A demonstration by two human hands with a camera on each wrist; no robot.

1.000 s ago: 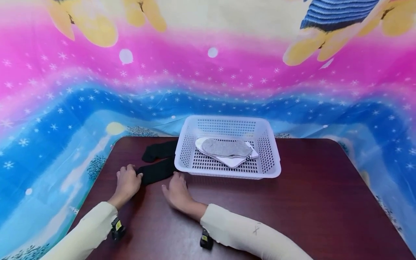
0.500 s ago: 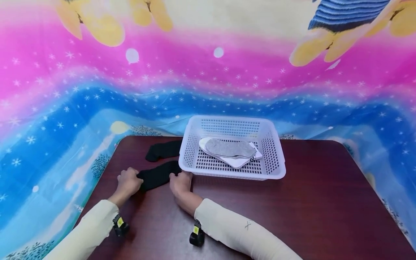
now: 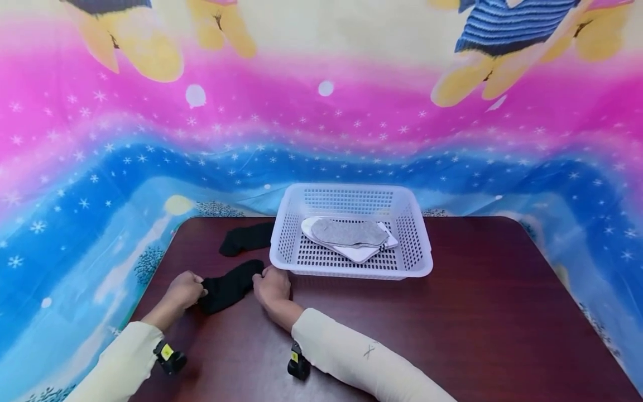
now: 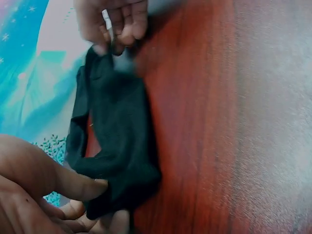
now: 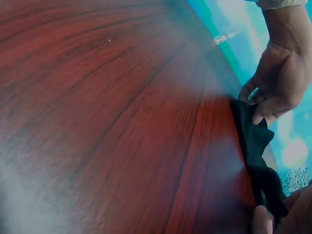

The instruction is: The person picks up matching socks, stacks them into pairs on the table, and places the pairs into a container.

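A black sock (image 3: 228,287) stretches between my two hands over the left part of the table. Its left end is pinched between the thumb and fingers of my left hand (image 3: 186,288). My right hand (image 3: 273,286) pinches the other end, close to the basket's front left corner. In the left wrist view the sock (image 4: 122,131) runs from the near left hand (image 4: 34,190) up to the right hand at the top. A second black sock (image 3: 246,238) lies farther back, its right end hidden behind the basket.
A white perforated plastic basket (image 3: 351,273) stands at the back middle of the dark red-brown table (image 3: 477,312). Inside lie a grey sock (image 3: 349,231) and white socks (image 3: 359,255) in a flat pile. A printed cloth (image 3: 321,128) hangs behind the table.
The right hand has taken hold of the sock's right end. Both hands have drawn the sock toward the front left, away from the basket and the other black sock.
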